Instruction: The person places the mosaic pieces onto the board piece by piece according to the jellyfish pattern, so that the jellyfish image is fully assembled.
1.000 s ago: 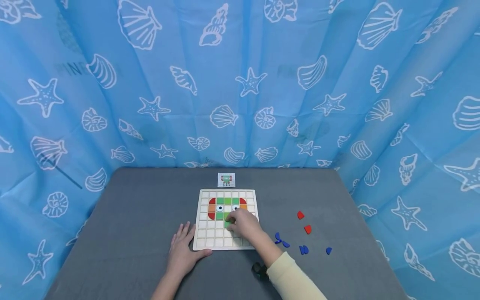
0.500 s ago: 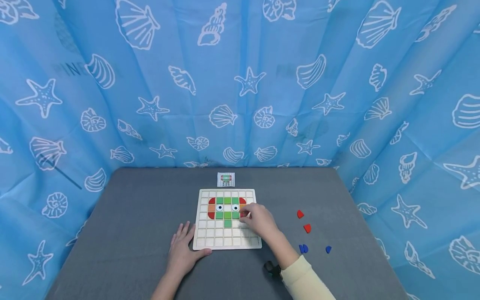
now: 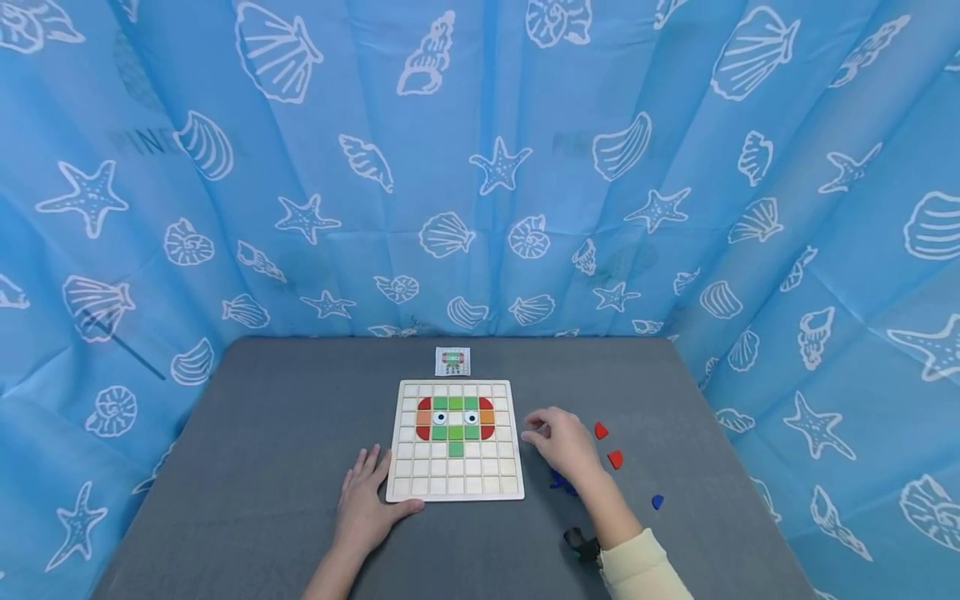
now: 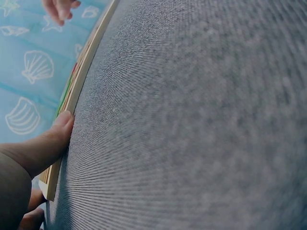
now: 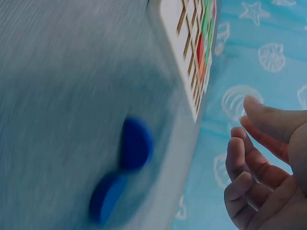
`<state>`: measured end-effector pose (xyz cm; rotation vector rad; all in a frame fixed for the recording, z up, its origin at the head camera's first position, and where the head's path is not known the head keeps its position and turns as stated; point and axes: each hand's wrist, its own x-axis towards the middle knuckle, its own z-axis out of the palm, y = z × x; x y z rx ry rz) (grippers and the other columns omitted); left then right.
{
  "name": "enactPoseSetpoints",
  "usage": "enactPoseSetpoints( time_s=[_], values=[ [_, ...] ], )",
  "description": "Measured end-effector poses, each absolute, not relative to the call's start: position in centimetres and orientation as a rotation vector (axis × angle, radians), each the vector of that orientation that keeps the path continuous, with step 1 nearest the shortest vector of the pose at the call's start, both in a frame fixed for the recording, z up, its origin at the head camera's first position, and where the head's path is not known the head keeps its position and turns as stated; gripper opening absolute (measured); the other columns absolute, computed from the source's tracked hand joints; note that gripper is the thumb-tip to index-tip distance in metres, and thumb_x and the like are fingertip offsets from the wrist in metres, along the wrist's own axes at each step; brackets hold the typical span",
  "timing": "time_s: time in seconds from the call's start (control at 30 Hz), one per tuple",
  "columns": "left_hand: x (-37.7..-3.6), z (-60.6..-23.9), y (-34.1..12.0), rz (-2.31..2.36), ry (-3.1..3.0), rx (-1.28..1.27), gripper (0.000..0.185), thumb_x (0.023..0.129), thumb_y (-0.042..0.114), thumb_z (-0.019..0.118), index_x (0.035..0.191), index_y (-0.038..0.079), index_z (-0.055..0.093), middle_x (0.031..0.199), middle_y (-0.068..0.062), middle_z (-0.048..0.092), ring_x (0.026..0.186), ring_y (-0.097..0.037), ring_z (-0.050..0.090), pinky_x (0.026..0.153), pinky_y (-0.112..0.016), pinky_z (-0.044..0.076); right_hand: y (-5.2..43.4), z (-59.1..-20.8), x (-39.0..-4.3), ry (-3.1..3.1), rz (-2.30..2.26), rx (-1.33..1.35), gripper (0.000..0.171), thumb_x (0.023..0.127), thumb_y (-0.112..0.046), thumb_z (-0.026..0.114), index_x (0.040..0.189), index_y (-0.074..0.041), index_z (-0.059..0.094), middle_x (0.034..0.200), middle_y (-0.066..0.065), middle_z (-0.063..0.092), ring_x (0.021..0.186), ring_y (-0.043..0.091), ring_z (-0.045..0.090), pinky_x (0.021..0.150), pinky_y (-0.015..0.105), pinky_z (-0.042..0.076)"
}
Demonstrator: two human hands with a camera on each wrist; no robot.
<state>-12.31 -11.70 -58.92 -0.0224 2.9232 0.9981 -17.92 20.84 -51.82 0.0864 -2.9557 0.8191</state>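
My left hand lies at the near-left corner of the pale wooden grid board, thumb on its front edge and fingers spread along its left side. Set in the board are green squares, red rounded pieces, orange squares and two eye tiles. To the right of the board my right hand hangs above the table, fingers loosely curled with nothing seen between them. In the right wrist view, blue half-round pieces lie on the cloth below it.
A small picture card lies behind the board. Two red pieces and a blue piece rest on the grey table, right of my right hand. A shell-patterned blue curtain rises behind.
My right hand has moved from over the board to the right, uncovering the right eye tile, a green square below the face and the red and orange pieces. My left hand has stayed.
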Motion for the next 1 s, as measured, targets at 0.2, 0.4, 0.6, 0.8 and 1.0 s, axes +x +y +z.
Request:
enactPoseSetpoints(
  time_s=[0.2,0.4,0.6,0.8,1.0],
  values=[
    [-12.3,-58.8,-11.7,1.005,2.915,-0.028,0.117,0.063,0.066,0.085,0.151,0.000,0.044,0.160,-0.024,0.034,0.153,-0.044,0.020,0.123,-0.060,0.020,23.6,-52.2,-18.0,-2.944,0.779,0.031,0.024,0.084,-0.018,0.083,0.106,-0.010,0.077,0.098,0.003,0.072,0.077,0.014,0.063,0.066,0.035,0.054],
    [-12.3,-58.6,-11.7,1.000,2.909,-0.021,0.116,0.064,0.066,0.084,0.152,0.001,0.044,0.161,-0.023,0.033,0.153,-0.044,0.020,0.122,-0.061,0.020,25.9,-52.5,-17.9,-2.957,0.762,-0.012,0.026,0.087,-0.018,0.080,0.110,-0.007,0.076,0.103,0.008,0.072,0.081,0.019,0.066,0.071,0.041,0.057],
    [-12.3,-58.7,-11.7,1.006,2.913,-0.017,0.116,0.064,0.065,0.084,0.151,0.000,0.044,0.161,-0.024,0.034,0.153,-0.044,0.020,0.122,-0.060,0.020,28.6,-53.4,-18.4,-2.965,0.759,-0.097,0.030,0.088,-0.017,0.079,0.114,-0.004,0.074,0.110,0.015,0.069,0.089,0.027,0.067,0.075,0.047,0.057],
    [-12.3,-58.7,-11.6,1.014,2.910,-0.030,0.117,0.063,0.065,0.085,0.151,0.001,0.044,0.161,-0.023,0.033,0.153,-0.043,0.020,0.123,-0.060,0.019,30.6,-54.0,-18.8,-3.041,0.717,-0.233,0.036,0.087,-0.021,0.080,0.115,0.000,0.070,0.114,0.025,0.064,0.107,0.042,0.061,0.089,0.057,0.052],
    [-12.3,-58.7,-11.6,1.001,2.910,-0.035,0.116,0.063,0.065,0.085,0.152,0.002,0.044,0.161,-0.023,0.034,0.153,-0.043,0.020,0.123,-0.060,0.020,31.1,-54.3,-19.1,-3.098,0.744,-0.310,0.026,0.087,-0.017,0.080,0.104,-0.001,0.069,0.095,0.016,0.066,0.084,0.028,0.060,0.073,0.047,0.052]
  ],
)
